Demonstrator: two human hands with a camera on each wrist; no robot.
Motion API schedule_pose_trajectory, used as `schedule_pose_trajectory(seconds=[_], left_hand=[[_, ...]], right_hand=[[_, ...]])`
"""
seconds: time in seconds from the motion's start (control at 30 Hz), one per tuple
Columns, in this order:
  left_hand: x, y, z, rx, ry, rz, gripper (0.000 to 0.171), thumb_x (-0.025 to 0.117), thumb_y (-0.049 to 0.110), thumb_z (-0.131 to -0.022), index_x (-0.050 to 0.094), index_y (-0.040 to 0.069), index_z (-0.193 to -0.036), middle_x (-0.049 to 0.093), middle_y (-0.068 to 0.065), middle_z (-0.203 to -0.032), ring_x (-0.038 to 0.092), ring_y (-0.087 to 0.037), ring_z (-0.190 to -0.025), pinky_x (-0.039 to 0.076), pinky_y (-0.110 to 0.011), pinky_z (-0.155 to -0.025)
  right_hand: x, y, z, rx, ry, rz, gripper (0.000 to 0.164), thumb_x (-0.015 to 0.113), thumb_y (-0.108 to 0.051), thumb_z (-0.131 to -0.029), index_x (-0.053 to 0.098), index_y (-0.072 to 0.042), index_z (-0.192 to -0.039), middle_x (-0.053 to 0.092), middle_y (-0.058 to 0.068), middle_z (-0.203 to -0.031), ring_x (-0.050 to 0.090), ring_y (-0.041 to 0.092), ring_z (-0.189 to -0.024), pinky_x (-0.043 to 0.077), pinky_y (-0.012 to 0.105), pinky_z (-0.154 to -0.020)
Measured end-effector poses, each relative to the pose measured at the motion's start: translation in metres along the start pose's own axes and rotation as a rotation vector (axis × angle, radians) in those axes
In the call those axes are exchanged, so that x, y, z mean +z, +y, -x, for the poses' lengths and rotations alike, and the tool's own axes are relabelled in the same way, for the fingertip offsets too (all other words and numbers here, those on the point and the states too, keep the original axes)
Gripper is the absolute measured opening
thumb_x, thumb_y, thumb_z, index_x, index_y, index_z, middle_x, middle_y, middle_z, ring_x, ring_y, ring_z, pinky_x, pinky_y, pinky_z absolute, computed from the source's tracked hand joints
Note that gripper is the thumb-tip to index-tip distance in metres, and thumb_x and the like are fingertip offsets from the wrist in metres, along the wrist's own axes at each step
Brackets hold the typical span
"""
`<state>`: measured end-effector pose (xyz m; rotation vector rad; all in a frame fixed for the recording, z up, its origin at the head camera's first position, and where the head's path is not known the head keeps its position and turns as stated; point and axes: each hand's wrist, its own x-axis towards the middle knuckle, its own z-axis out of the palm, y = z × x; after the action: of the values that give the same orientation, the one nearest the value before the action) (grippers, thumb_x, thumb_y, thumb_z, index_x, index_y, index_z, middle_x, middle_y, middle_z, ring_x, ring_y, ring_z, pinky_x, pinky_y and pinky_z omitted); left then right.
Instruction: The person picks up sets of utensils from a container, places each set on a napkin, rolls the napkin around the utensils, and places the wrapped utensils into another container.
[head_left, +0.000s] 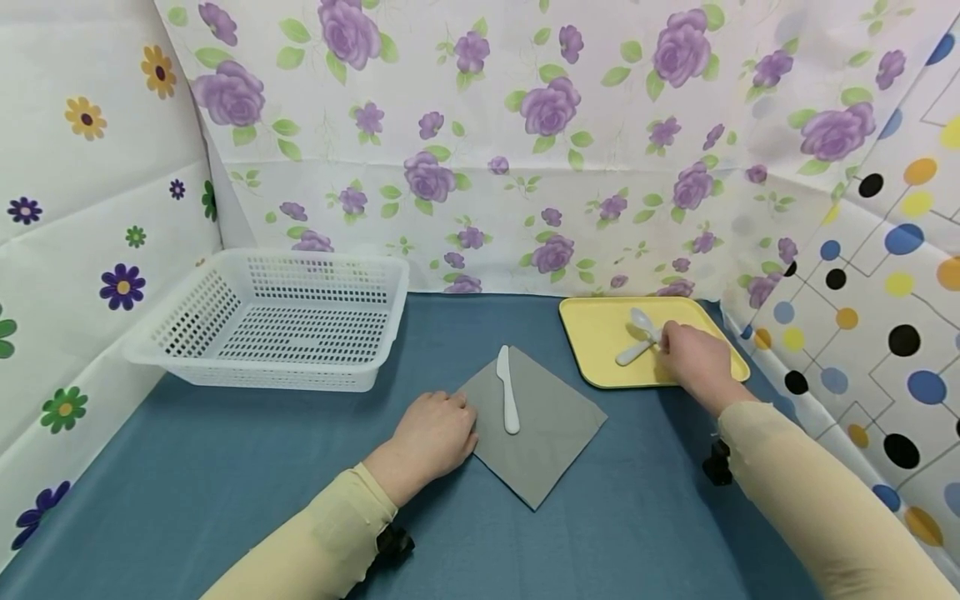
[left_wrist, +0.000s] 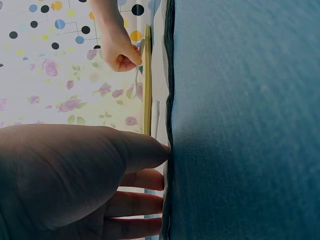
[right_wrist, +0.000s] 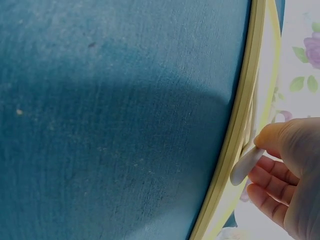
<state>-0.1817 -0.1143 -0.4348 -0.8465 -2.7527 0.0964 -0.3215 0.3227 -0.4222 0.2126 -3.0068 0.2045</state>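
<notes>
On the grey folded napkin point(head_left: 547, 433) lies a white plastic knife point(head_left: 507, 392), its blade toward the back. My left hand point(head_left: 435, 433) rests at the napkin's left corner, and in the left wrist view its thumb and fingertips point(left_wrist: 150, 181) touch the edge of the layers. Over the yellow tray point(head_left: 600, 325), my right hand point(head_left: 693, 354) pinches a white spoon point(head_left: 641, 319) by its handle point(right_wrist: 245, 167). The spoon's bowl points away to the back left. A second white utensil point(head_left: 632, 353) lies on the tray below it, its far end hidden.
A white perforated basket point(head_left: 390, 333) stands at the back left of the blue-covered table point(head_left: 247, 467). Flowered sheets point(head_left: 480, 117) form the back and left walls, and a dotted sheet point(head_left: 885, 333) hangs close to the tray on the right.
</notes>
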Motion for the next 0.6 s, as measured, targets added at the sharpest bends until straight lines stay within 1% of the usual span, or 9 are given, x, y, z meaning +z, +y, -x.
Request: schedule_pose_trajectory(seconds=[0.2,0.37,0.6], left_hand=[[0.000,0.000,0.000,0.004,0.004,-0.002,0.021,0.086,0.033,-0.099,0.082,0.013,-0.097,0.068,-0.005,-0.088,0.070,-0.026,-0.083,0.062,-0.044,-0.081],[0.001,0.000,0.000,0.005,0.004,-0.002,0.021,0.086,0.033,-0.099,0.082,0.013,-0.098,0.068,-0.005,-0.089,0.071,-0.026,-0.083,0.062,-0.043,-0.081],[0.001,0.000,0.000,0.000,-0.006,0.003,0.020,0.085,0.033,-0.100,0.082,0.013,-0.098,0.069,-0.005,-0.090,0.072,-0.026,-0.085,0.062,-0.044,-0.082]], right_hand=[[0.000,-0.004,0.003,0.008,0.005,-0.005,0.013,0.072,-0.012,-0.104,0.064,-0.001,-0.104,0.067,0.014,-0.089,0.059,0.030,-0.071,0.049,0.048,-0.066],[-0.001,-0.010,0.006,-0.013,0.025,-0.011,0.011,0.072,-0.011,-0.104,0.065,-0.002,-0.104,0.067,0.014,-0.089,0.059,0.029,-0.072,0.049,0.048,-0.066],[0.000,-0.020,0.008,-0.022,0.041,-0.013,0.010,0.074,-0.011,-0.103,0.067,-0.003,-0.106,0.070,0.014,-0.093,0.062,0.028,-0.073,0.052,0.050,-0.067]])
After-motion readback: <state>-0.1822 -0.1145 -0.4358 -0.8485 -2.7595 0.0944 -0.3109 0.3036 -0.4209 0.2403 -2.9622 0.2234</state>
